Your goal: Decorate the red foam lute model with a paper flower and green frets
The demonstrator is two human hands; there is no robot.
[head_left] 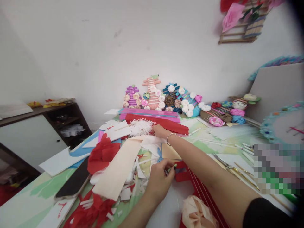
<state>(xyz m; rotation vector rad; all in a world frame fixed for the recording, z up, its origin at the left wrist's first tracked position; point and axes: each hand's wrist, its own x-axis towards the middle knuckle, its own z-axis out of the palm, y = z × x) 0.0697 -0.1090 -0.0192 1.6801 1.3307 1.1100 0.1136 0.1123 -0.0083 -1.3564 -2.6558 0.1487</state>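
Observation:
My left hand (161,177) is curled closed, pinching a small green piece (175,166) with a dark spot beside it; its exact kind is unclear. Farther forward, my right hand (161,131), with a bracelet at the wrist, has its fingers bunched against the right edge of a tangled pile of white string (142,127). Fingertips there are partly hidden. Below my right forearm lies a red craft piece (182,172) with white strings stretched along it. A peach paper flower (198,211) sits at its near end. A long peach paper strip (118,171) lies left of my left hand.
Red crepe paper (103,153), a black phone (73,179) and white scraps cover the table's left. Scissors (234,169) lie at right. Several flower-decorated crafts (153,95) lean on the back wall. A low cabinet (35,136) stands at left.

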